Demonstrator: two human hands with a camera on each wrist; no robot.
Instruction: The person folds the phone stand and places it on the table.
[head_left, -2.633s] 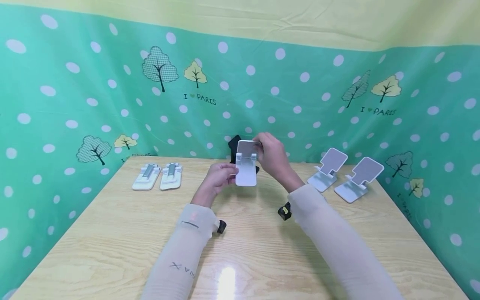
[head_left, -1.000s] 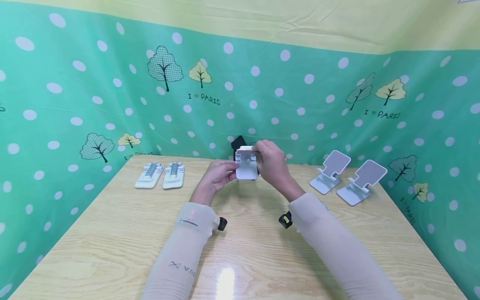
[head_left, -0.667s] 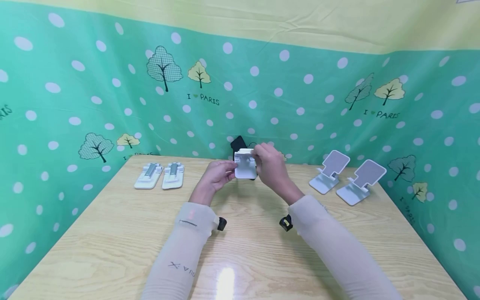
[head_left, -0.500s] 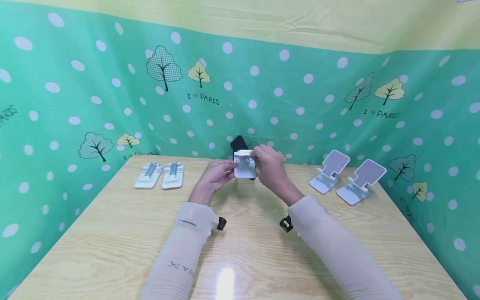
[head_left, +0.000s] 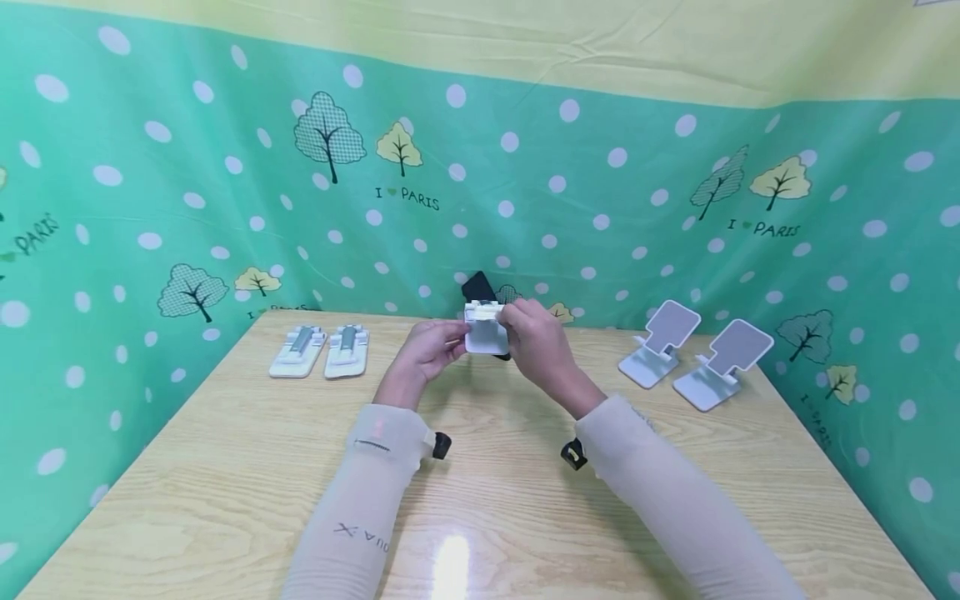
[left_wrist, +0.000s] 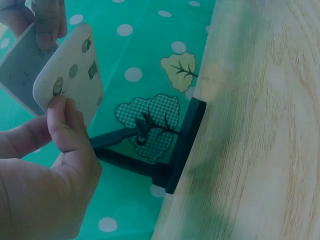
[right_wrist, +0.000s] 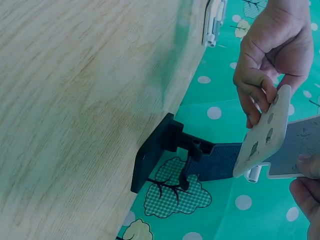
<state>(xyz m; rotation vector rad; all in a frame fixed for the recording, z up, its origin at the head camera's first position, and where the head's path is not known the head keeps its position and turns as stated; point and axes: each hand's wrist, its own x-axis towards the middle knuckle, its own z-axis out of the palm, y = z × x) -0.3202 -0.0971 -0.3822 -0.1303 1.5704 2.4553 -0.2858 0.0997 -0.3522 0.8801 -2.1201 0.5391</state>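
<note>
A white phone stand (head_left: 486, 339) is held above the table between both hands in the head view. My left hand (head_left: 429, 354) pinches its base plate at the left edge. My right hand (head_left: 542, 340) grips the padded upper plate, which shows almost edge-on from the head. From the left wrist, the underside of the base plate (left_wrist: 75, 70) carries dark round marks. The right wrist view shows the grey upper plate (right_wrist: 295, 150) at an angle to the base, under the right thumb. Behind it stands a black phone stand (head_left: 477, 287), partly hidden.
Two folded white stands (head_left: 297, 352) (head_left: 347, 352) lie at the back left of the wooden table (head_left: 480, 483). Two unfolded stands (head_left: 660, 342) (head_left: 716, 367) stand at the back right. A green dotted cloth (head_left: 480, 192) hangs along the table's back and sides.
The upper plate of the held stand has tipped over from raised, pad facing me, to nearly edge-on. The stand has come down slightly, and the right hand has moved down with it.
</note>
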